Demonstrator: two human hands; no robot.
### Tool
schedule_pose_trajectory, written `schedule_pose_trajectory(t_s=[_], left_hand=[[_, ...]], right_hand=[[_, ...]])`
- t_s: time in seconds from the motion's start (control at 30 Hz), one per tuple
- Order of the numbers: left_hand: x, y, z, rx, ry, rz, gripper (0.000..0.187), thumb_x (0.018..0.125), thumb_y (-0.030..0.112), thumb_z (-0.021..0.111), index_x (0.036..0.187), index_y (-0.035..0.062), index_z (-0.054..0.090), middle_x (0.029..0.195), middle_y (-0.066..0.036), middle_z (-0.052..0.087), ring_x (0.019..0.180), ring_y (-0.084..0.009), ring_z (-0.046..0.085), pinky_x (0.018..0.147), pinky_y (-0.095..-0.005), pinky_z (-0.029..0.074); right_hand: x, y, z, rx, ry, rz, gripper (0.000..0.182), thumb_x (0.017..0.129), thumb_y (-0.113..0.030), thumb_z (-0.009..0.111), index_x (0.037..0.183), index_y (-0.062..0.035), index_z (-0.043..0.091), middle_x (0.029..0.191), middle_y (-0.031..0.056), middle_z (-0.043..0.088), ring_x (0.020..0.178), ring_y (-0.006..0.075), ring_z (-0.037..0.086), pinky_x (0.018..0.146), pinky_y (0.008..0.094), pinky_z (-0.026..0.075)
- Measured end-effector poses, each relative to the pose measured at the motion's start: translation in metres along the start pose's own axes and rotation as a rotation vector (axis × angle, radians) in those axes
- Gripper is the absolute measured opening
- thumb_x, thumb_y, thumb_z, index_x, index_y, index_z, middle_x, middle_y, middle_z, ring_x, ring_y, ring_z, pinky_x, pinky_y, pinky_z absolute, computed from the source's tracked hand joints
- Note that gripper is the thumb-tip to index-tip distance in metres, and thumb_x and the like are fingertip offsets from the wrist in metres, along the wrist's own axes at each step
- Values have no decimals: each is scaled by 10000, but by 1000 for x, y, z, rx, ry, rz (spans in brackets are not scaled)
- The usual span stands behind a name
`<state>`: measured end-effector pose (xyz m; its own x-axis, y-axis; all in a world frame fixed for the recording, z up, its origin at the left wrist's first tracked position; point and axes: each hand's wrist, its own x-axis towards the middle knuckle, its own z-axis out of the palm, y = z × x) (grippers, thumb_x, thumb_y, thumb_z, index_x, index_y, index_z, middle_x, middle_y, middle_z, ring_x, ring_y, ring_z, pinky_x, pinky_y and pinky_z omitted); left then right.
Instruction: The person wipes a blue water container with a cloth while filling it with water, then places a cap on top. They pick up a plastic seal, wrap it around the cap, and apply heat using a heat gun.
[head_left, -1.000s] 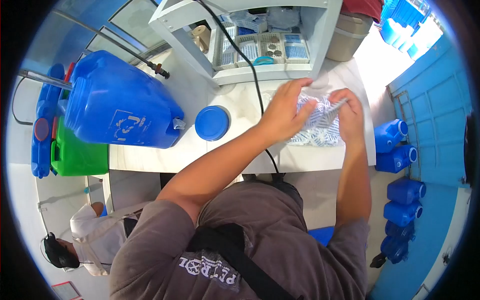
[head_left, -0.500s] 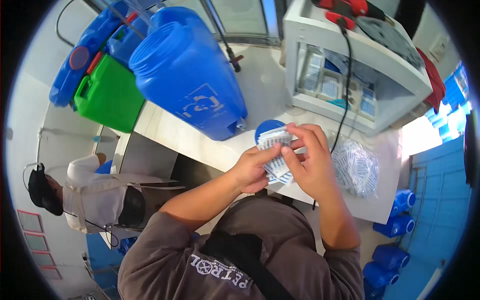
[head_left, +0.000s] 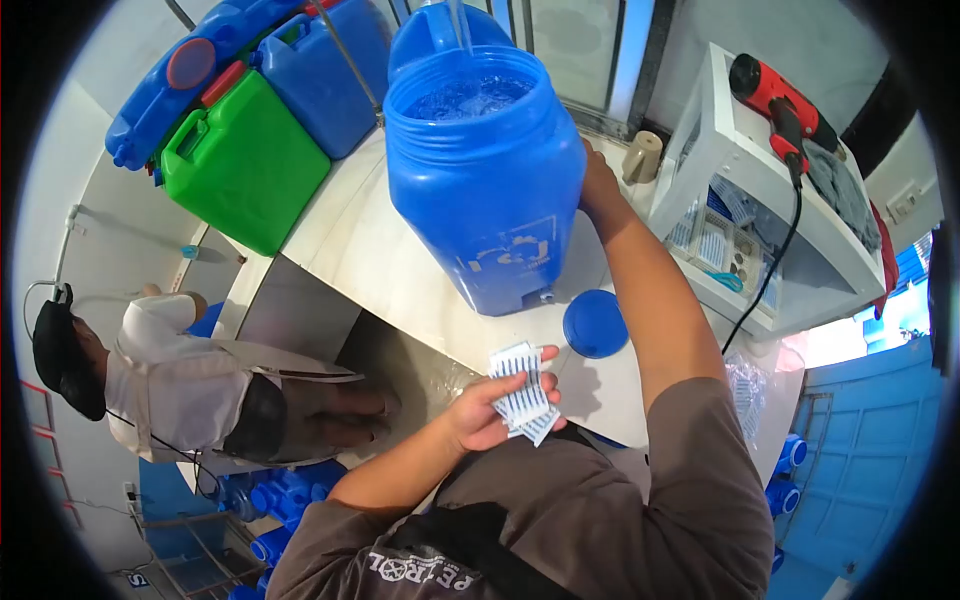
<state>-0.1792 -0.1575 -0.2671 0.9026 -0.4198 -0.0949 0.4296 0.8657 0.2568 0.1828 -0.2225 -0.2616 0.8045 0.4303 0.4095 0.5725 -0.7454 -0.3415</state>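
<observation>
A small stack of white slips with blue print [head_left: 522, 388] lies in my left hand [head_left: 488, 408], with the thumb pressed over it. My right arm stretches forward to the right side of a large blue water container [head_left: 480, 190]. Against or just behind that side is my right hand [head_left: 597, 185], its fingers hidden by the container. The container stands upright and uncapped on the counter, with a stream of water running into its wide mouth. A round blue lid [head_left: 596, 324] lies on the counter in front of it.
A green jug [head_left: 245, 185] and blue jugs [head_left: 325, 85] stand at the left. To the right, a white shelf unit [head_left: 770, 190] carries a red heat gun [head_left: 780, 100] with a hanging cord. A person in a white shirt [head_left: 170, 375] works at the left.
My right hand has left the slips and reached forward to the container's side. My left hand, still holding the slips, has moved lower and closer to my body. The view has shifted.
</observation>
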Motion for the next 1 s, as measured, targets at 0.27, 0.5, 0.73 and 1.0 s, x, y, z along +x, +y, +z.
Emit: schedule_pose_trajectory(t_s=[0.27,0.5,0.73,1.0], left_hand=[[9,13,2,-78,57,-74,606,1014,260,591,1548,152,326,1187,-98,584,1234,-303,556,1058,-658,445],[46,32,8,78,-34,-90,659,1034,488,488,1560,141,298,1268,-118,612,1264,-319,562,1040,-656,460],[102,-13,53,315,7,-317,839,912,737,494,1464,109,430,1251,-98,651,1137,-261,670,911,-420,599],[131,-68,77,567,18,-553,775,950,743,421,1380,104,510,1292,-95,626,1180,-229,640,933,-388,564]], right_hand=[[13,14,9,33,-282,31,358,958,-133,521,1313,-98,555,1342,170,596,1095,388,646,886,477,568],[-144,-34,-166,729,-198,232,378,833,-162,779,1110,-18,566,1312,239,600,1190,388,594,988,474,484],[-260,-26,-216,237,-255,-296,652,593,-270,927,1024,-58,486,1521,251,391,1377,444,426,1130,514,360],[-322,10,-221,364,-67,-87,599,634,-311,899,1014,-43,520,1373,170,507,1241,388,519,1021,476,442]])
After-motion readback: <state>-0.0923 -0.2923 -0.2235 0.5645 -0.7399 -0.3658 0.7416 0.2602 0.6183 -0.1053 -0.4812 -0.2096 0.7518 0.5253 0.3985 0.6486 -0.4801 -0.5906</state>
